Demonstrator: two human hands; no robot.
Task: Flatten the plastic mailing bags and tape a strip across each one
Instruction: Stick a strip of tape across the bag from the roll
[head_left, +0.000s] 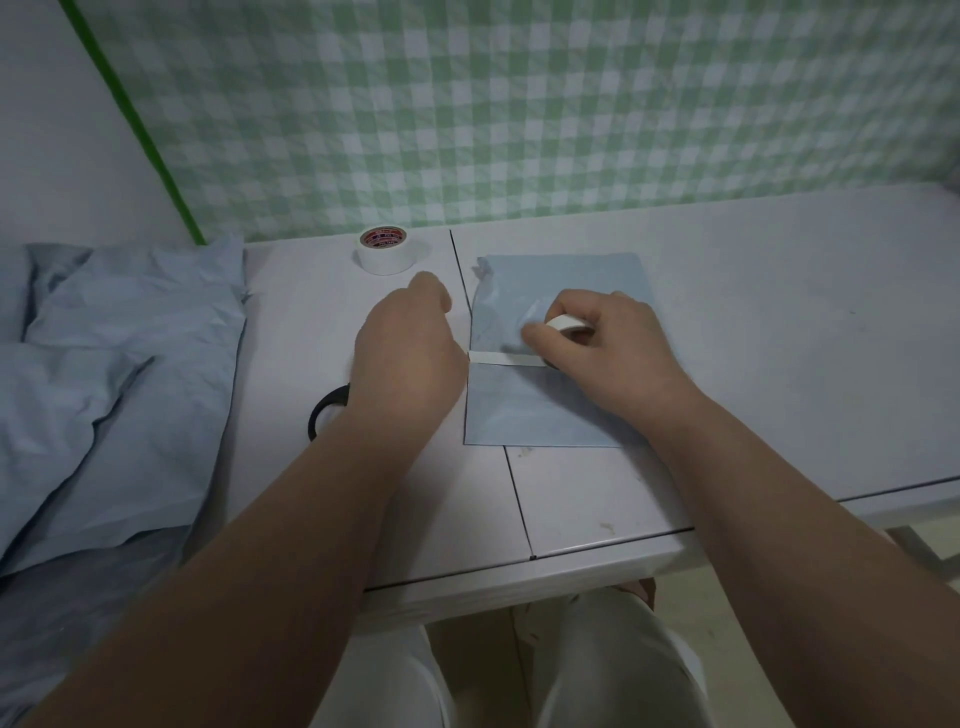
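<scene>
Fingers (537, 338) of the right hand (608, 353) curl round a small tape roll (569, 323). A strip of tape (506, 357) runs from it leftward across the blue mailing bag (561, 410), which lies on the table (753, 338) just right of centre. I cannot tell what the left hand (410, 353) grips, because its knuckles hide the strip's left end. If that end lifts, I judge the strip could skew or pucker the bag. Both forearms reach in from the near edge, wrists low.
</scene>
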